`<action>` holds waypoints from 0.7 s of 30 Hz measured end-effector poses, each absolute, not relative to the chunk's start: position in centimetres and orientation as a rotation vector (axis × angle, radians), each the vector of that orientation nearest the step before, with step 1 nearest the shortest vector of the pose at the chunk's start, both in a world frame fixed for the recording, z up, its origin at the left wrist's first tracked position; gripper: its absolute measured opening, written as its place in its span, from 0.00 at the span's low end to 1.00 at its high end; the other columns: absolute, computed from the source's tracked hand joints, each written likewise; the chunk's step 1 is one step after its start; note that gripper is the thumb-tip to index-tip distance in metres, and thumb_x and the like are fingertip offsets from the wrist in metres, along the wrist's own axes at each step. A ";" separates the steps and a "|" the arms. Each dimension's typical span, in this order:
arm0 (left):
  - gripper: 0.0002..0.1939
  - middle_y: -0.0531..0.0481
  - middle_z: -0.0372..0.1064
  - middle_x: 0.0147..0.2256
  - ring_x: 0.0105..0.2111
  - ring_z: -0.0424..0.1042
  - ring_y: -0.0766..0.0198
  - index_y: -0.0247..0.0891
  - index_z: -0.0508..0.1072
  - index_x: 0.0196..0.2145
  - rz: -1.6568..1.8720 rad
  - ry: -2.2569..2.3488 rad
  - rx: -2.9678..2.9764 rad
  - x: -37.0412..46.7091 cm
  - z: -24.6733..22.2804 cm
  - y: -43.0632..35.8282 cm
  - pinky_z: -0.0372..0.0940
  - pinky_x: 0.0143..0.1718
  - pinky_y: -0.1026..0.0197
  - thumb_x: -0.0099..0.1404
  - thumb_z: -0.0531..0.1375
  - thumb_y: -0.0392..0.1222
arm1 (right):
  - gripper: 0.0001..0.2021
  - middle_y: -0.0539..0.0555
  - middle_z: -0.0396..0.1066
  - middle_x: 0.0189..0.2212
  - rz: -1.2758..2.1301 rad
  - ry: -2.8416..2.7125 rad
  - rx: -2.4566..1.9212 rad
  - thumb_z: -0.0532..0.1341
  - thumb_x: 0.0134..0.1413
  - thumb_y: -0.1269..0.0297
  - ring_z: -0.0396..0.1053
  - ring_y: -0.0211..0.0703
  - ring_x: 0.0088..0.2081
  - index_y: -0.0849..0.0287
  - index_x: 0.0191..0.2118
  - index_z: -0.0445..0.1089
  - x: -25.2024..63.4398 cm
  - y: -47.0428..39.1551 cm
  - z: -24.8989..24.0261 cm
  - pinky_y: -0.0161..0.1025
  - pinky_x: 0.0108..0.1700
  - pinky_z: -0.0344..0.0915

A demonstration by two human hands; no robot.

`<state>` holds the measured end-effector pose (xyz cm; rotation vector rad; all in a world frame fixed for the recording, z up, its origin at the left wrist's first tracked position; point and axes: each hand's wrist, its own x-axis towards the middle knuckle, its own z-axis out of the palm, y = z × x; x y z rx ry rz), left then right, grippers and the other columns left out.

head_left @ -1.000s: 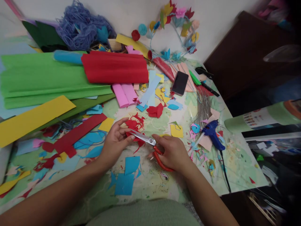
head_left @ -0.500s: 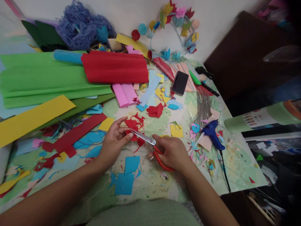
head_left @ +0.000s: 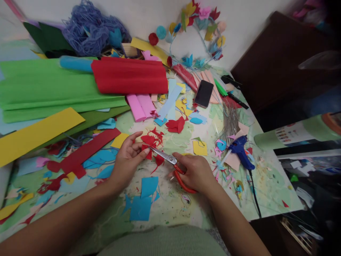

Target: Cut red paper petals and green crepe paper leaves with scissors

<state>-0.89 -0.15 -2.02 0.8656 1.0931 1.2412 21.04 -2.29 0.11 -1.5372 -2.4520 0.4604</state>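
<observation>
My right hand [head_left: 195,172] grips a pair of scissors [head_left: 166,155] with orange-red handles and silver blades. The blades look closed or nearly so, and their tips point left to the fingertips of my left hand [head_left: 130,156]. Between the thumb and fingers of that hand is a small piece of red paper [head_left: 147,153], partly hidden by the thumb and blades. Red paper scraps [head_left: 156,137] lie on the table just beyond it. Nearer to me are blue paper squares [head_left: 140,208].
Green crepe paper [head_left: 48,85] and a red roll [head_left: 130,76] lie at the back left. A blue glue gun [head_left: 242,153], floral wires [head_left: 230,121] and a phone [head_left: 204,93] are at the right. A flower wreath [head_left: 198,25] leans on the wall. A green bottle [head_left: 293,133] stands at the right edge.
My left hand has shifted very slightly left, away from the scissors. The right hand and scissors stay almost where they were.
</observation>
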 end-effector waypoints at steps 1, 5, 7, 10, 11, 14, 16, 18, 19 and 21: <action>0.29 0.56 0.71 0.31 0.28 0.69 0.72 0.44 0.63 0.54 1.249 1.093 0.857 -0.9 -2.0 -0.1 0.64 0.31 0.69 0.56 0.64 0.34 | 0.25 0.51 0.71 0.25 0.460 -2.457 -1.540 0.59 0.52 0.46 0.67 0.40 0.26 0.55 0.50 0.69 21.0 -2.3 0.1 0.35 0.28 0.49; 0.29 0.57 0.71 0.30 0.27 0.68 0.72 0.44 0.63 0.54 1.260 1.095 0.840 -0.9 -2.1 -0.1 0.64 0.30 0.70 0.55 0.64 0.34 | 0.23 0.51 0.72 0.26 0.442 -2.473 -1.546 0.59 0.52 0.47 0.67 0.40 0.27 0.55 0.50 0.69 21.0 -2.3 0.3 0.35 0.28 0.49; 0.29 0.57 0.71 0.29 0.27 0.68 0.72 0.44 0.63 0.54 1.257 1.096 0.843 -0.9 -2.1 -0.1 0.63 0.29 0.70 0.55 0.64 0.34 | 0.23 0.50 0.72 0.26 0.419 -2.473 -1.559 0.60 0.52 0.48 0.67 0.40 0.26 0.55 0.50 0.69 21.0 -2.3 0.4 0.35 0.28 0.48; 0.30 0.57 0.71 0.29 0.27 0.68 0.72 0.43 0.62 0.54 1.238 1.101 0.852 -0.8 -2.0 0.0 0.63 0.29 0.70 0.55 0.65 0.34 | 0.21 0.50 0.71 0.25 0.381 -2.475 -1.577 0.60 0.51 0.50 0.66 0.40 0.26 0.55 0.49 0.70 21.0 -2.3 0.5 0.35 0.28 0.47; 0.30 0.57 0.71 0.29 0.27 0.68 0.72 0.43 0.62 0.55 1.230 1.105 0.858 -0.8 -2.0 -0.1 0.63 0.29 0.70 0.55 0.65 0.34 | 0.21 0.50 0.71 0.24 0.370 -2.479 -1.579 0.60 0.51 0.51 0.66 0.40 0.26 0.55 0.49 0.70 20.9 -2.2 0.6 0.35 0.28 0.47; 0.31 0.58 0.70 0.28 0.26 0.68 0.72 0.43 0.61 0.55 1.199 1.119 0.889 -0.8 -1.8 -0.2 0.63 0.29 0.69 0.55 0.65 0.35 | 0.21 0.50 0.70 0.24 0.354 -2.487 -1.575 0.60 0.50 0.53 0.66 0.40 0.26 0.55 0.49 0.70 20.9 -2.2 0.6 0.36 0.28 0.46; 0.32 0.58 0.70 0.27 0.25 0.68 0.71 0.43 0.61 0.56 1.181 1.126 0.910 -0.8 -1.6 -0.3 0.63 0.28 0.69 0.55 0.65 0.35 | 0.22 0.51 0.70 0.24 0.366 -2.489 -1.564 0.60 0.50 0.52 0.66 0.40 0.26 0.56 0.50 0.70 20.9 -2.1 0.6 0.35 0.28 0.46; 0.32 0.58 0.70 0.27 0.25 0.68 0.71 0.42 0.61 0.56 1.169 1.127 0.921 -0.8 -1.5 -0.4 0.63 0.27 0.68 0.54 0.65 0.35 | 0.22 0.51 0.71 0.24 0.387 -2.489 -1.555 0.60 0.51 0.51 0.65 0.40 0.26 0.56 0.50 0.70 20.9 -2.1 0.6 0.35 0.28 0.47; 0.32 0.58 0.70 0.27 0.24 0.68 0.71 0.42 0.60 0.56 1.165 1.126 0.924 -0.8 -1.5 -0.4 0.63 0.27 0.68 0.54 0.65 0.35 | 0.22 0.51 0.71 0.24 0.396 -2.490 -1.553 0.60 0.51 0.51 0.65 0.40 0.26 0.56 0.50 0.70 20.9 -2.1 0.6 0.35 0.28 0.47; 0.32 0.58 0.70 0.26 0.24 0.68 0.71 0.41 0.60 0.56 1.158 1.126 0.929 -0.8 -1.5 -0.4 0.63 0.27 0.68 0.54 0.64 0.35 | 0.23 0.51 0.71 0.25 0.406 -2.489 -1.556 0.60 0.52 0.50 0.65 0.40 0.26 0.56 0.50 0.70 20.9 -2.1 0.5 0.35 0.28 0.47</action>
